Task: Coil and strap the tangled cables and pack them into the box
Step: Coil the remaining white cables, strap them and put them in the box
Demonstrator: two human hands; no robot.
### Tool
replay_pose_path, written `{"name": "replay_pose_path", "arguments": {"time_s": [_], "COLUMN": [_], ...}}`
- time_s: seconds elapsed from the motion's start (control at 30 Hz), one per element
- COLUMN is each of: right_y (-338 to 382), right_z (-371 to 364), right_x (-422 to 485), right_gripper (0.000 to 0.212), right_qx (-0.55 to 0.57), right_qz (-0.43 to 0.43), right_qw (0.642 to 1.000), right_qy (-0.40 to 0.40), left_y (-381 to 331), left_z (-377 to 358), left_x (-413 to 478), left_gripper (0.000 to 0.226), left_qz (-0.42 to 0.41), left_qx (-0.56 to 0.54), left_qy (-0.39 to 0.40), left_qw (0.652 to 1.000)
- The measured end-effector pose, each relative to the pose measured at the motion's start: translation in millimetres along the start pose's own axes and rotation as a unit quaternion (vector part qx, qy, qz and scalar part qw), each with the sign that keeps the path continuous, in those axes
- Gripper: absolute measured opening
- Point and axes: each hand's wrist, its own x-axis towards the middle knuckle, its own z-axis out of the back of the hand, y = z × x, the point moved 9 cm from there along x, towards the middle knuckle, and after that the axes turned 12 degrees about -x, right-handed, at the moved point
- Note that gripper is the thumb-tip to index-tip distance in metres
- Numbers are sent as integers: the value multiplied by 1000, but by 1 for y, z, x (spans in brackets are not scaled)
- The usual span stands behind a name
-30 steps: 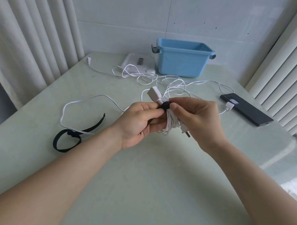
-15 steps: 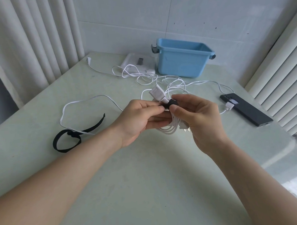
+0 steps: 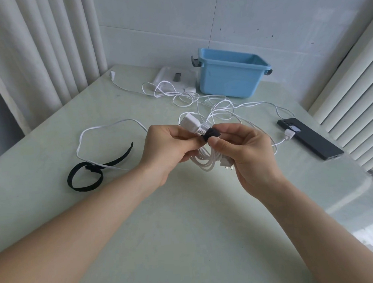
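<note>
Above the table's middle I hold a coiled white cable bound by a black strap. My left hand grips the coil just below its white socket end. My right hand pinches the black strap between thumb and fingers, and the cable's plug sticks out under its palm. The blue box stands open at the back of the table. More loose white cable lies tangled in front of the box.
A second black strap lies looped at the left, across a long white cable. A dark phone with a white connector plugged in lies at the right. A white flat packet sits left of the box. Curtains flank both table sides.
The coil has turned in my hands, so the socket end now points further up and left. My right thumb has shifted onto the black strap.
</note>
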Motion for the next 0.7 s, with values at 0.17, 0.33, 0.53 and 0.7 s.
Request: {"name": "replay_pose_path", "arguments": {"time_s": [0.17,0.33,0.53,0.7], "right_y": [0,8,6,11], "right_z": [-4,-12,-1,-4], "right_x": [0,-3,2,0], "right_gripper": [30,31,29,30], "right_qx": [0,-15,-59,-64], "right_qz": [11,28,37,57], "right_qw": [1000,996,997,994], "right_qy": [18,77,42,73], "left_y": [-4,-6,9,10], "left_z": [3,-3,-25,-28], "left_x": [-2,-3,-6,-6], "left_gripper": [24,15,24,14], "left_qz": [-9,-2,88,92], "left_qx": [32,45,-33,-37], "left_qy": [-20,12,130,157], "left_qw": [999,999,987,983]}}
